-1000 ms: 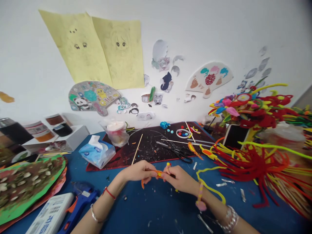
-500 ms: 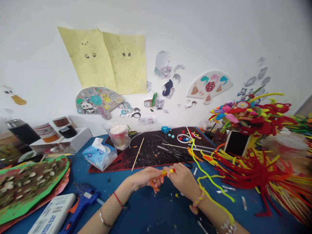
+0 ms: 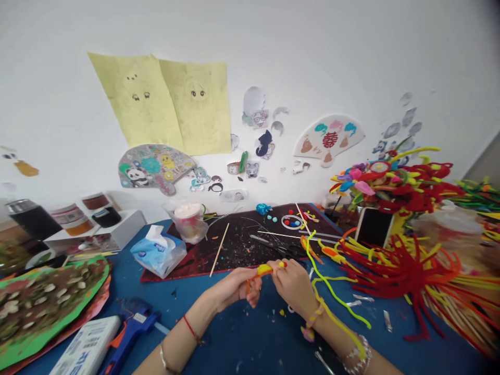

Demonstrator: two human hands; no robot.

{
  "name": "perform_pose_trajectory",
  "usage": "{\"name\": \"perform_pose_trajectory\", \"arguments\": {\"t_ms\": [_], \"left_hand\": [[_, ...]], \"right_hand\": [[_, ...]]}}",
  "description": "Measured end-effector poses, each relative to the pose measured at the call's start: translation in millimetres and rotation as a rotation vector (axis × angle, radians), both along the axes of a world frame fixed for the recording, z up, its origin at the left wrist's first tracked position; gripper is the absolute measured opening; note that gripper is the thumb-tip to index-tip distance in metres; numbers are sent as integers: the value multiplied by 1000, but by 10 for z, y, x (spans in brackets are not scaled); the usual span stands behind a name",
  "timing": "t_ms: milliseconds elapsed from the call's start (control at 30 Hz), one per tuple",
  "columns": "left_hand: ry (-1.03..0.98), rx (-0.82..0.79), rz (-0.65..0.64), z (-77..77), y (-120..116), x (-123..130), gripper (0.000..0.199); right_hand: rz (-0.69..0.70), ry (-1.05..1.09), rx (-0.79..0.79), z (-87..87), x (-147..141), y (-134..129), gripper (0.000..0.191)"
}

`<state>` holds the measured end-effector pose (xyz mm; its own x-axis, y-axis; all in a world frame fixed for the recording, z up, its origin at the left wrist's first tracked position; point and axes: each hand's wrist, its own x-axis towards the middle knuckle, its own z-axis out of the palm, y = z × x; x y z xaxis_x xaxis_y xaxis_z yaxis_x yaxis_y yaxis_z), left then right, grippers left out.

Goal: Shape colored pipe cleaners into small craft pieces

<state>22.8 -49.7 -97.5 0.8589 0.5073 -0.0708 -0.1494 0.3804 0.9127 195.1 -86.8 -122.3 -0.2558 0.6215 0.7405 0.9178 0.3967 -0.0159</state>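
My left hand (image 3: pixel 236 287) pinches the left end of a small yellow and orange pipe-cleaner piece (image 3: pixel 264 270); a bit of orange shows below its fingers. My right hand (image 3: pixel 292 284) grips the other end, where small red and yellow tips poke out above the fingers. The two hands are close together over the blue table (image 3: pixel 250 344). A long yellow-green pipe cleaner (image 3: pixel 332 284) lies beside and across my right forearm. Black-handled scissors (image 3: pixel 279 247) rest on the dark mat (image 3: pixel 242 255) just beyond the hands.
At the left are a tissue pack (image 3: pixel 156 252), a blue glue gun (image 3: pixel 133 330), a white box (image 3: pixel 88 346) and a green leaf-covered board (image 3: pixel 50 307). To the right lie red pipe cleaners (image 3: pixel 414 281) and a phone (image 3: pixel 374 228). A wooden stick (image 3: pixel 219 250) crosses the mat.
The camera view has shifted slightly. The piece between my hands has turned, showing more yellow, and less orange hangs below my left hand.
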Motion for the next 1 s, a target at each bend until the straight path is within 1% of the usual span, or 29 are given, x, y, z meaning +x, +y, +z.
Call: {"name": "perform_pose_trajectory", "arguments": {"t_ms": [100, 200, 300, 367, 500, 633, 700, 733, 867, 933, 1000], "left_hand": [[-34, 42, 50, 24, -45, 24, 38], [-2, 112, 79, 54, -85, 49, 40], [26, 116, 71, 76, -88, 39, 40], [25, 85, 40, 79, -81, 22, 39], [19, 39, -52, 69, -90, -6, 33], [26, 47, -69, 64, -108, -5, 32], [32, 70, -57, 62, -106, 6, 33], [37, 97, -43, 61, -103, 14, 34], [72, 230, 35, 62, -95, 56, 33], [73, 227, 68, 74, -101, 90, 33], [63, 181, 96, 86, -111, 132, 33]], "right_hand": [[13, 103, -43, -39, -38, -22, 25], [12, 240, -156, -116, -86, -31, 27], [9, 268, -224, -139, -72, -10, 25], [21, 249, -207, -110, -35, 3, 22], [82, 183, -148, -6, 29, -6, 22], [125, 220, -181, 37, 26, -26, 22], [138, 275, -247, -5, -20, -28, 20], [147, 321, -306, -44, -55, -28, 19], [210, 555, -629, -255, -208, -2, 33], [204, 578, -686, -320, -224, 28, 36], [176, 541, -631, -313, -177, 61, 35]]}}
